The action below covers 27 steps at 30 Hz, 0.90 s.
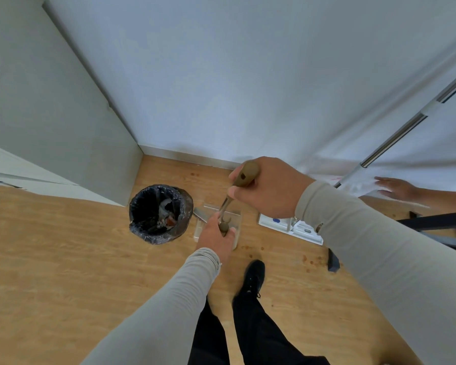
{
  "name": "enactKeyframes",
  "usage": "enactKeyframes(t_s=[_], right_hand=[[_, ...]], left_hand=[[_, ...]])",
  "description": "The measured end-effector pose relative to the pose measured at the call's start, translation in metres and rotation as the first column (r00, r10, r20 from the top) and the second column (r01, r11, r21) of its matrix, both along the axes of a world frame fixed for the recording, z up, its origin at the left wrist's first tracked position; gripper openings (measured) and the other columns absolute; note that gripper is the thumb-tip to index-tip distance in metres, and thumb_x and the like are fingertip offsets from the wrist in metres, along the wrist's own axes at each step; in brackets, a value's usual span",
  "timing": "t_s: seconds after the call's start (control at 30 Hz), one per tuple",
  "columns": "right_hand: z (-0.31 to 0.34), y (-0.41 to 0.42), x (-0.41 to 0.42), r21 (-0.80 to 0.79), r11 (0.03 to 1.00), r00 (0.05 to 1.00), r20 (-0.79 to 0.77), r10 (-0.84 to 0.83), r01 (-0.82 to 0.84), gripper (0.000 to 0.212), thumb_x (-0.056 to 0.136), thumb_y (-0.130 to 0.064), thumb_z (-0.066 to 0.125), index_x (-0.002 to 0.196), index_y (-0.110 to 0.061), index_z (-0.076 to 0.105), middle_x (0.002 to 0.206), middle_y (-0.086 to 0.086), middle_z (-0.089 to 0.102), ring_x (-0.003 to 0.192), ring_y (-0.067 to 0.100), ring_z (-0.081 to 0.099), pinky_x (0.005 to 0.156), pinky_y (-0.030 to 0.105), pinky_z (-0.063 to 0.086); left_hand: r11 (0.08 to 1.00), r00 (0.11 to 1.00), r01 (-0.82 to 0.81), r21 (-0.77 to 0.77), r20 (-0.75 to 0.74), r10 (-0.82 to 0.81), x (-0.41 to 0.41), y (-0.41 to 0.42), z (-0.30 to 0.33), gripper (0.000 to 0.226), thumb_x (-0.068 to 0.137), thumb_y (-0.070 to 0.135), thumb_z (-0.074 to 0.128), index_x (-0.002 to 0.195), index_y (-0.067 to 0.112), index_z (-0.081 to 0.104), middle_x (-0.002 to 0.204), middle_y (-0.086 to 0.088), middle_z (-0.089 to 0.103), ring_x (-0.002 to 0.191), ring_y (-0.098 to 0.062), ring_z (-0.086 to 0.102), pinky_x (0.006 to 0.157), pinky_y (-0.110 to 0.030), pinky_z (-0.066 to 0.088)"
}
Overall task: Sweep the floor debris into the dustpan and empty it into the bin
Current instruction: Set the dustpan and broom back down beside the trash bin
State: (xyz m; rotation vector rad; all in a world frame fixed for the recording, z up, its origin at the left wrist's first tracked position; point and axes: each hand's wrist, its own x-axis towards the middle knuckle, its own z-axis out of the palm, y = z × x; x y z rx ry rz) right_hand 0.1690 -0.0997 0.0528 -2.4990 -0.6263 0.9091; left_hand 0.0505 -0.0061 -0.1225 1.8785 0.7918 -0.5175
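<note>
In the head view, a brown broom handle (pixel 244 175) is being gripped by the right hand (pixel 269 188), fingers wrapped around it, while a second brown handle (pixel 223 227), probably the dustpan's, is being clasped by the left hand's (pixel 217 237) curled fingers. The pale dustpan (pixel 236 218) is being held just beside the black-lined bin (pixel 159 214), not over its mouth. If it were being tipped from there, debris could be spilled onto the wooden floor (pixel 63 246) beside the bin.
</note>
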Motion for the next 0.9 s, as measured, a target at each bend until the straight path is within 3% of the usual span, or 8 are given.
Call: enactKeyframes(t_s=[0.1, 0.27, 0.43, 0.53, 0.7, 0.8, 0.9], right_hand=[[0.003, 0.001, -0.003, 0.019, 0.999, 1.000, 0.002, 0.027, -0.027, 0.025, 0.093, -0.037, 0.062, 0.102, -0.017, 0.074, 0.105, -0.001, 0.073, 0.100, 0.018, 0.066, 0.094, 0.038, 0.053], [0.004, -0.004, -0.009, 0.017, 0.999, 0.999, 0.001, 0.032, -0.032, 0.028, 0.090, -0.042, 0.063, 0.099, -0.017, 0.072, 0.106, 0.000, 0.074, 0.101, 0.018, 0.067, 0.093, 0.040, 0.054], [0.009, -0.009, -0.018, 0.045, 0.999, 1.000, -0.007, 0.031, -0.030, 0.034, 0.094, -0.040, 0.062, 0.106, -0.009, 0.070, 0.097, 0.007, 0.074, 0.094, 0.023, 0.068, 0.089, 0.041, 0.054], [0.007, -0.010, -0.025, 0.049, 0.998, 1.000, 0.000, 0.031, -0.031, 0.038, 0.094, -0.045, 0.060, 0.106, -0.010, 0.069, 0.099, 0.005, 0.073, 0.097, 0.023, 0.067, 0.090, 0.041, 0.053], [-0.006, -0.005, -0.036, 0.121, 0.990, 0.996, -0.049, -0.070, 0.076, 0.037, 0.092, -0.044, 0.064, 0.102, -0.009, 0.069, 0.098, 0.005, 0.072, 0.093, 0.022, 0.067, 0.087, 0.034, 0.056], [-0.019, -0.001, -0.040, 0.064, 0.997, 0.999, -0.023, -0.049, 0.050, 0.039, 0.090, -0.047, 0.061, 0.101, -0.011, 0.070, 0.102, 0.004, 0.074, 0.098, 0.023, 0.068, 0.088, 0.041, 0.056], [-0.024, 0.001, -0.041, -0.005, 0.999, 0.999, -0.030, -0.043, 0.043, 0.043, 0.091, -0.052, 0.054, 0.101, -0.015, 0.072, 0.097, 0.002, 0.076, 0.095, 0.021, 0.069, 0.085, 0.039, 0.057]], left_hand=[[1.000, 0.999, 0.012, -0.013, 0.030, -0.011, 0.000, 0.000, -0.001, 0.055, 0.098, 0.030, 0.058, 0.148, 0.028, 0.037, 0.128, 0.001, 0.056, 0.112, -0.020, 0.059, 0.095, -0.026, 0.041], [0.999, 0.998, 0.016, -0.030, 0.054, -0.015, 0.000, 0.004, -0.003, 0.058, 0.098, 0.028, 0.057, 0.151, 0.033, 0.032, 0.135, 0.001, 0.054, 0.120, -0.022, 0.056, 0.107, -0.035, 0.043], [0.999, 0.997, 0.023, -0.038, 0.078, -0.020, 0.001, 0.003, 0.002, 0.041, 0.099, 0.024, 0.056, 0.138, 0.031, 0.044, 0.122, 0.002, 0.060, 0.104, -0.017, 0.057, 0.090, -0.024, 0.040], [1.000, 0.997, 0.016, -0.026, 0.075, -0.014, 0.000, 0.002, 0.003, 0.039, 0.099, 0.023, 0.057, 0.136, 0.029, 0.047, 0.115, 0.003, 0.060, 0.099, -0.015, 0.056, 0.088, -0.024, 0.039], [0.999, 0.999, 0.032, -0.026, 0.030, -0.032, 0.002, 0.001, 0.004, 0.042, 0.099, 0.022, 0.055, 0.138, 0.025, 0.042, 0.103, 0.003, 0.060, 0.097, -0.023, 0.061, 0.085, -0.032, 0.046], [0.999, 0.999, 0.043, -0.002, 0.010, -0.043, 0.004, -0.003, 0.004, 0.021, 0.097, 0.020, 0.054, 0.118, 0.016, 0.054, 0.083, 0.005, 0.056, 0.098, -0.032, 0.065, 0.084, -0.044, 0.053], [0.998, 0.997, 0.067, 0.009, 0.036, -0.067, 0.006, -0.004, 0.005, 0.024, 0.097, 0.024, 0.052, 0.118, 0.015, 0.058, 0.095, 0.002, 0.061, 0.100, -0.028, 0.065, 0.087, -0.043, 0.054]])
